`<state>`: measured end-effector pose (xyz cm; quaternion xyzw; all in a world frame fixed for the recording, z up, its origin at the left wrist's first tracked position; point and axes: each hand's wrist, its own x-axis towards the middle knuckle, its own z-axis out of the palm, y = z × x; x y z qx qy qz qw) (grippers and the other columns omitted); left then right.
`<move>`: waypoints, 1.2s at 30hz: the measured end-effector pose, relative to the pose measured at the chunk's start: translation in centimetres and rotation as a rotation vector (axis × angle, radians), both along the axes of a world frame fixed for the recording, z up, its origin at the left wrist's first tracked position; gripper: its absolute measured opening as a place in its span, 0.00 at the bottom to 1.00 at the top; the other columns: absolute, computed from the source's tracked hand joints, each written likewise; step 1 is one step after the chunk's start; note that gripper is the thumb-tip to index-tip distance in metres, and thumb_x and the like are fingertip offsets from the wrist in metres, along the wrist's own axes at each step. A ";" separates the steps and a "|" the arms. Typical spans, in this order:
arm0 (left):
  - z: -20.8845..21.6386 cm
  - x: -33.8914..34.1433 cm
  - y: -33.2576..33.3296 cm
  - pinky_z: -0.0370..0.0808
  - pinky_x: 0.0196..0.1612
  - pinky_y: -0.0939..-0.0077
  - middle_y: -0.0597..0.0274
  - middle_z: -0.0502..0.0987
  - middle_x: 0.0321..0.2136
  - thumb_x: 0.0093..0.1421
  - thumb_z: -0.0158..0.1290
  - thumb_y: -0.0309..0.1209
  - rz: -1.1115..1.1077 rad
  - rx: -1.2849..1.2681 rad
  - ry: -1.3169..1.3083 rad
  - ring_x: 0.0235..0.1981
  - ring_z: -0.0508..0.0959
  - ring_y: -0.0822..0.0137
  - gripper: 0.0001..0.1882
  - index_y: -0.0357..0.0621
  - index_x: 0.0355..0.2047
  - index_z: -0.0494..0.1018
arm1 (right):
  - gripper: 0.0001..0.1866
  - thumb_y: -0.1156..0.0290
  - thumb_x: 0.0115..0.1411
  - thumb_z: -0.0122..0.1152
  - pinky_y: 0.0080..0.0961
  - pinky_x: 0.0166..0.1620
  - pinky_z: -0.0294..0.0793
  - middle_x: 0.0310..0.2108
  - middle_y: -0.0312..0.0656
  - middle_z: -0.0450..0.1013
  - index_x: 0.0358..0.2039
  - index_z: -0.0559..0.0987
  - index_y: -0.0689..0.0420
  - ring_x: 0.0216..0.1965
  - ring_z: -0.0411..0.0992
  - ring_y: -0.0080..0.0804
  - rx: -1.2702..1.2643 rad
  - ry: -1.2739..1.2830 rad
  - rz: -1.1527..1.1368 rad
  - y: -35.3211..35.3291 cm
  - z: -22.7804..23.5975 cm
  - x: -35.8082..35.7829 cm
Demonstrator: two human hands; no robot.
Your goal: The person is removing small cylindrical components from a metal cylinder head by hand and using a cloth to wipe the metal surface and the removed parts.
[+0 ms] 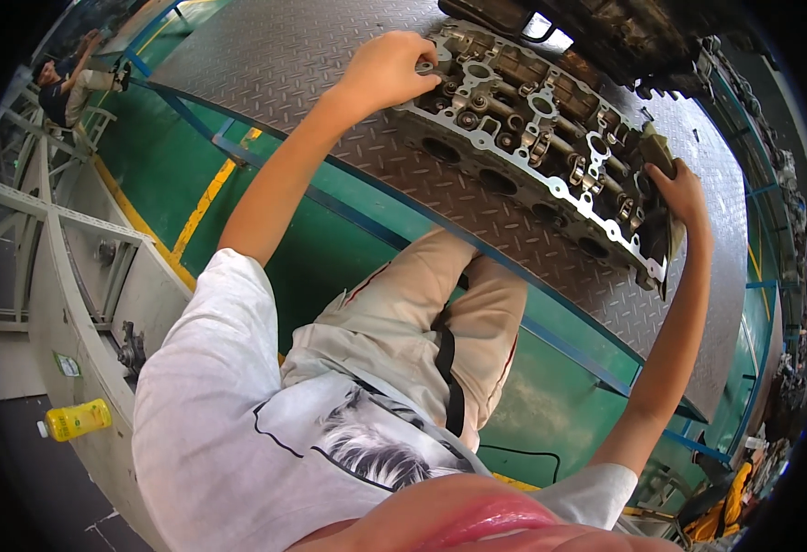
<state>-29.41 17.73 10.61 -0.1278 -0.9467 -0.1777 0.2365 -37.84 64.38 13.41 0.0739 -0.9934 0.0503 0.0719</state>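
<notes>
An engine cylinder head (523, 115), grey metal with its camshafts and valve gear showing on top, lies at a slant on the tread-plate table. My left hand (389, 72) is closed at its far left end, thumb and fingers curled over the corner. At the right end my right hand (684, 193) grips the head's edge, its thumb on top and its other fingers partly hidden. Next to that thumb is a dull tan piece (657, 147); whether it belongs to the head I cannot tell. Round ports line the near side of the head.
The patterned metal table (284, 55) has a blue frame. A large dark engine part (624, 37) stands just beyond the head. Small bolts (647, 114) lie right of it. At left are a curved grey bench, a yellow bottle (77, 419) and a seated person (68, 87).
</notes>
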 end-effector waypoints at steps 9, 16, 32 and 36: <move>-0.6 -0.1 0.3 0.74 0.42 0.63 0.55 0.76 0.32 0.48 0.62 0.36 0.055 -0.066 0.036 0.37 0.77 0.54 0.14 0.42 0.33 0.77 | 0.44 0.30 0.51 0.55 0.45 0.43 0.76 0.34 0.61 0.77 0.35 0.80 0.69 0.39 0.77 0.56 0.197 0.063 -0.120 -3.4 0.5 1.0; -0.5 -0.1 0.7 0.74 0.40 0.64 0.56 0.76 0.31 0.45 0.61 0.36 0.065 -0.003 0.052 0.35 0.77 0.54 0.15 0.42 0.32 0.77 | 0.44 0.28 0.49 0.54 0.43 0.43 0.76 0.34 0.58 0.78 0.33 0.82 0.67 0.39 0.78 0.55 0.229 0.037 -0.140 -3.9 0.9 0.8; 1.5 1.8 1.2 0.69 0.28 0.79 0.65 0.77 0.22 0.59 0.58 0.45 -0.151 0.226 -0.136 0.24 0.73 0.77 0.19 0.39 0.27 0.80 | 0.42 0.30 0.50 0.55 0.40 0.45 0.76 0.38 0.53 0.79 0.37 0.83 0.63 0.42 0.77 0.51 0.284 0.017 -0.171 -4.5 0.7 0.6; 2.5 1.5 -0.1 0.72 0.29 0.75 0.62 0.79 0.23 0.59 0.57 0.43 -0.105 0.324 0.033 0.23 0.75 0.73 0.17 0.39 0.32 0.80 | 0.42 0.30 0.50 0.55 0.41 0.43 0.76 0.34 0.54 0.79 0.34 0.83 0.64 0.39 0.78 0.51 0.270 0.069 -0.128 -3.7 0.0 0.0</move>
